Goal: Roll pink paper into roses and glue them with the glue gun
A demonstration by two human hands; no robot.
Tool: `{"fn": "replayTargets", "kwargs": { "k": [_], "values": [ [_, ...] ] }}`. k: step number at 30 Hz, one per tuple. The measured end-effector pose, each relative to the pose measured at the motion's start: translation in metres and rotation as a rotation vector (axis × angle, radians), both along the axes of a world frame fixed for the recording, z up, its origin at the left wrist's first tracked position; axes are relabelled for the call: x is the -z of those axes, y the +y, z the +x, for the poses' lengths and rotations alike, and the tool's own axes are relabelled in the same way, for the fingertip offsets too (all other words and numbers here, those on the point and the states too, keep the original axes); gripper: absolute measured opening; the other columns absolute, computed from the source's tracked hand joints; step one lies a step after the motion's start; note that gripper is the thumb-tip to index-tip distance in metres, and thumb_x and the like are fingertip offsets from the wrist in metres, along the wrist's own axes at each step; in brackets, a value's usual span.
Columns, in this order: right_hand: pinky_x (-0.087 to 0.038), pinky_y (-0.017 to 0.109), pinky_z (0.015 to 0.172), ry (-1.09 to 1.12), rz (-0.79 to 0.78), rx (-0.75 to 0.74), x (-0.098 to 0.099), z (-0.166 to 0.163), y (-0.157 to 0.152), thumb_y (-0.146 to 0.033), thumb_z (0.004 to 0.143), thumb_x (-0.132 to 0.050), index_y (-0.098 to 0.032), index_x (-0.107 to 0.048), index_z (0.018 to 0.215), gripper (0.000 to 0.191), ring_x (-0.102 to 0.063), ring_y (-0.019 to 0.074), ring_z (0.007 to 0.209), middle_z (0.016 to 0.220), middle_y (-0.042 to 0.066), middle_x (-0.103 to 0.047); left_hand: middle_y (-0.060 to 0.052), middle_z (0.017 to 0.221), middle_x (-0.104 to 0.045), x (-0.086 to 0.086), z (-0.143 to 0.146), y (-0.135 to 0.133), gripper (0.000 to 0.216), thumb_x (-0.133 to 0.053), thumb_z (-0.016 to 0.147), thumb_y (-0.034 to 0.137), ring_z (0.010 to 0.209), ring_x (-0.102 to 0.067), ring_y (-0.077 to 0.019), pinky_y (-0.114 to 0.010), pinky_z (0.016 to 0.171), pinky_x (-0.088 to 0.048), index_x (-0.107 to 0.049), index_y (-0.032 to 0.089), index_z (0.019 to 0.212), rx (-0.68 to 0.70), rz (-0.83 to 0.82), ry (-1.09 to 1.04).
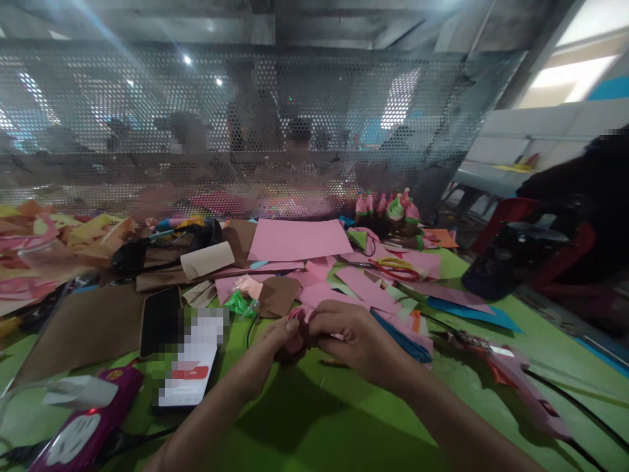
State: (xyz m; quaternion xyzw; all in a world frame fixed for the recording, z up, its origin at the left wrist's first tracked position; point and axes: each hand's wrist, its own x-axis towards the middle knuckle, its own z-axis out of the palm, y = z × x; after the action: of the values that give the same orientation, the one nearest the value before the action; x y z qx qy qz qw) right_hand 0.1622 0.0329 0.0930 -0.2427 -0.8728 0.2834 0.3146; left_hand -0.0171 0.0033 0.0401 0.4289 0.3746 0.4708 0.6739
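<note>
Above the near middle of the green table, both my hands are closed round a small pink and brown craft piece [296, 332]. My left hand [275, 335] grips it from the left, thumb on top. My right hand [346, 331] has its fingers bent and pinched on its right side. The fingers cover much of the piece, so its full shape is hidden. Just beyond the hands lie pink sheets [319, 293], a brown cut-out [279, 296] and a green plastic wrapper [240, 303].
A pink glue gun [523, 377] with a black cord lies right. Two phones [161, 321] and a purple power strip [81, 419] are left. Scissors [398, 267], a large pink sheet [299, 240] and cupcake-like crafts [396, 208] lie farther back, before a perforated metal screen [314, 141].
</note>
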Motion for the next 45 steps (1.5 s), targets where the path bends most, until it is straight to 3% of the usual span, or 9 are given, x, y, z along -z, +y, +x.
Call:
{"fn": "replayTargets", "kwargs": {
  "k": [9, 16, 24, 29, 34, 40, 45],
  "values": [
    [-0.046, 0.021, 0.066, 0.02, -0.017, 0.023, 0.0, 0.0, -0.001, 0.002, 0.08, -0.063, -0.02, -0.073, 0.084, 0.024, -0.061, 0.013, 0.073, 0.078, 0.0, -0.066, 0.003, 0.059, -0.044, 0.004, -0.002, 0.002, 0.047, -0.067, 0.076, 0.062, 0.055, -0.036, -0.0106, -0.025, 0.05, -0.024, -0.055, 0.017, 0.067, 0.013, 0.06, -0.01],
    [-0.048, 0.022, 0.062, 0.193, -0.064, 0.159, -0.002, 0.0, -0.002, -0.011, 0.082, -0.071, -0.019, -0.069, 0.085, 0.008, -0.061, 0.0126, 0.069, 0.079, 0.0, -0.068, -0.001, 0.064, -0.055, 0.003, -0.002, 0.004, 0.049, -0.07, 0.07, 0.065, 0.059, -0.045, -0.0139, -0.026, 0.054, -0.032, -0.067, 0.017, 0.078, -0.158, 0.102, -0.01],
    [-0.05, 0.025, 0.069, 0.115, 0.064, 0.165, 0.002, -0.007, -0.01, -0.008, 0.085, -0.067, -0.022, -0.074, 0.093, 0.018, -0.063, 0.0157, 0.079, 0.085, 0.002, -0.069, -0.001, 0.069, -0.055, 0.006, -0.001, 0.0, 0.046, -0.072, 0.07, 0.063, 0.068, -0.048, -0.0169, -0.027, 0.059, -0.036, -0.066, 0.019, 0.083, -0.261, 0.111, 0.011],
    [-0.052, 0.026, 0.071, 0.117, 0.051, 0.13, 0.0, -0.008, -0.011, -0.009, 0.086, -0.067, -0.024, -0.075, 0.099, 0.022, -0.064, 0.0165, 0.081, 0.088, 0.003, -0.07, 0.0, 0.071, -0.053, 0.005, -0.002, 0.0, 0.044, -0.073, 0.072, 0.059, 0.067, -0.044, -0.0146, -0.025, 0.06, -0.035, -0.066, 0.018, 0.083, -0.212, 0.12, 0.021],
    [-0.052, 0.025, 0.067, 0.088, 0.017, 0.082, 0.002, -0.007, -0.008, -0.016, 0.09, -0.064, -0.021, -0.076, 0.088, 0.014, -0.063, 0.0158, 0.077, 0.083, 0.004, -0.067, 0.0, 0.075, -0.053, 0.006, -0.001, 0.001, 0.045, -0.075, 0.072, 0.057, 0.069, -0.044, -0.0137, -0.024, 0.061, -0.036, -0.066, 0.017, 0.091, -0.177, 0.115, 0.024],
    [-0.05, 0.023, 0.068, 0.123, -0.048, 0.07, 0.005, -0.005, -0.003, -0.008, 0.083, -0.071, -0.02, -0.074, 0.083, 0.013, -0.064, 0.0141, 0.075, 0.082, 0.002, -0.067, 0.002, 0.068, -0.046, 0.004, -0.001, 0.001, 0.047, -0.07, 0.073, 0.062, 0.062, -0.04, -0.0122, -0.025, 0.056, -0.032, -0.059, 0.017, 0.074, -0.078, 0.156, -0.012],
    [-0.048, 0.024, 0.068, 0.083, -0.046, 0.074, 0.002, -0.004, -0.004, -0.015, 0.086, -0.07, -0.019, -0.072, 0.083, 0.006, -0.063, 0.0141, 0.075, 0.081, 0.001, -0.066, 0.002, 0.063, -0.049, 0.007, -0.001, 0.004, 0.051, -0.067, 0.071, 0.068, 0.055, -0.041, -0.0117, -0.025, 0.052, -0.03, -0.059, 0.017, 0.075, -0.057, 0.124, 0.004]
  ]
}}
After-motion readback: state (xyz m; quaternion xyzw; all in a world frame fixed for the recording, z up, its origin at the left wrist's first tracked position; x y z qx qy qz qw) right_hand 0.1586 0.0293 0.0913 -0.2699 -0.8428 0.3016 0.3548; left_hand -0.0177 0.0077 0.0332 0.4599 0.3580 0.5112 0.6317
